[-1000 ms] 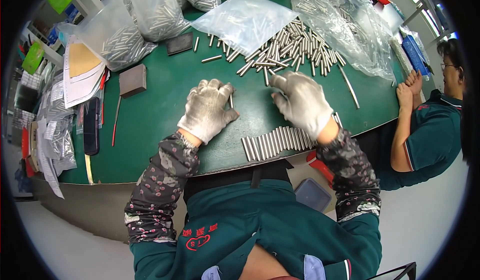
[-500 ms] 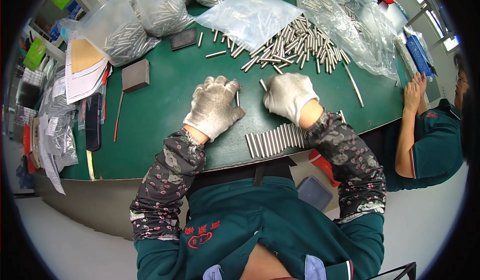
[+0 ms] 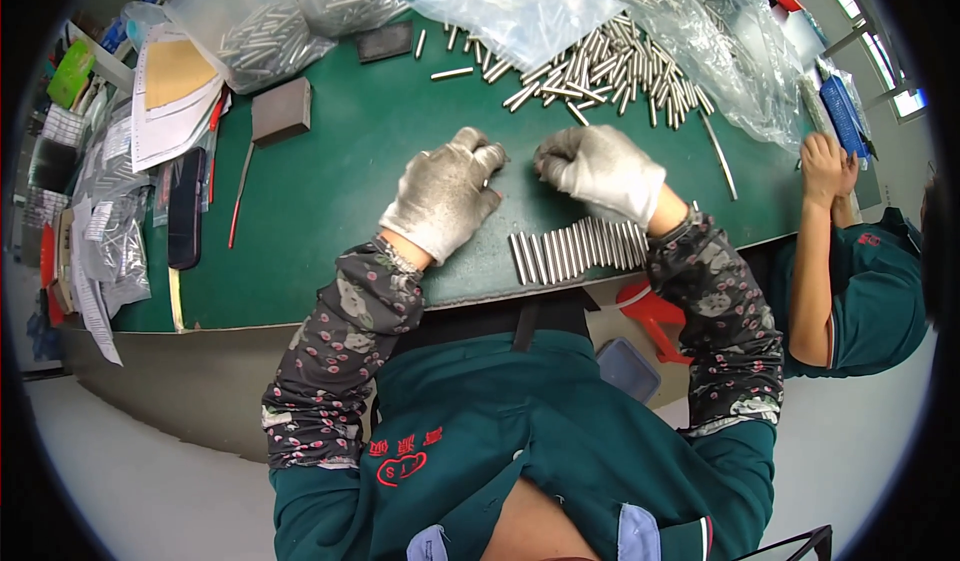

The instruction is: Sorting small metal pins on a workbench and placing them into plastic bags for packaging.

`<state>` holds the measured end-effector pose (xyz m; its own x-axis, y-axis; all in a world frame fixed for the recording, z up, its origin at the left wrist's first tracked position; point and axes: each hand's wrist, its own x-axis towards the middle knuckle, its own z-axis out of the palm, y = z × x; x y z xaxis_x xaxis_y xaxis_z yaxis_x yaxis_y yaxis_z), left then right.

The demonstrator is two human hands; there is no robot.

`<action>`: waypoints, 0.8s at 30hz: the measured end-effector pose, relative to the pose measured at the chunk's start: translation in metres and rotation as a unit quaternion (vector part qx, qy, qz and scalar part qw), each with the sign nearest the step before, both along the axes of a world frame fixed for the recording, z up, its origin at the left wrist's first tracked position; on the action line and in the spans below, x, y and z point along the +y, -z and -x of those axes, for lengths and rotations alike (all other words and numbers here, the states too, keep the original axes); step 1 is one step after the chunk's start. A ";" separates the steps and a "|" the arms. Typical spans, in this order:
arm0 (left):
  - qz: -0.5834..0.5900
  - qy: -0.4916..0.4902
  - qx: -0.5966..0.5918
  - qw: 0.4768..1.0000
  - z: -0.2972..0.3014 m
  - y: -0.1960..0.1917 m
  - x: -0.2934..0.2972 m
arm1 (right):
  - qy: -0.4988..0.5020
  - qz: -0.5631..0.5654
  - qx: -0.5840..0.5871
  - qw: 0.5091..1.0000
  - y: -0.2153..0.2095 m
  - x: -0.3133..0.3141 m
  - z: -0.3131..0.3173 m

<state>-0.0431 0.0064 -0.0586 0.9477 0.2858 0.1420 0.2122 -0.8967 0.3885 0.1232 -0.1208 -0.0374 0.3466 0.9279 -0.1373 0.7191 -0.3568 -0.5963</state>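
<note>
My left hand [image 3: 445, 196], in a worn grey-white glove, is over the middle of the green table with its fingers curled. A sliver of a metal pin shows between its thumb and fingers. To its right, a small gap away, my gloved right hand [image 3: 606, 173] has its fingers pinched together; anything in them is hidden. A row of metal pins [image 3: 570, 251] lies side by side near the table's front edge, partly covered by my right sleeve. Farther back lies a loose heap of the same pins [image 3: 640, 71].
Clear bags of pins [image 3: 265, 46] stand at the back left, and a plastic bag [image 3: 520, 11] covers part of the heap. A dark block [image 3: 281, 113], a thin red-ended rod [image 3: 238, 201] and a phone [image 3: 186, 211] lie left. A co-worker's hands [image 3: 828, 166] are at the right.
The view has shifted slightly. My right hand has turned, and the pin that stuck out of it no longer shows. The pin at my left hand is now mostly hidden by its fingers.
</note>
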 end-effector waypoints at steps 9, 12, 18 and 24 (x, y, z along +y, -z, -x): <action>0.083 0.034 0.070 0.993 0.056 -0.016 -0.038 | 0.102 -0.032 -0.134 0.985 0.004 -0.025 -0.026; 0.101 0.039 0.068 0.992 0.052 -0.019 -0.039 | 0.114 -0.040 -0.223 0.967 0.018 -0.016 -0.028; 0.035 -0.016 0.000 0.999 -0.002 -0.026 -0.002 | 0.133 0.068 -0.250 0.957 0.016 0.011 -0.032; 0.005 -0.109 0.057 0.992 -0.080 -0.013 0.016 | 0.076 0.051 -0.241 0.966 0.010 0.024 -0.020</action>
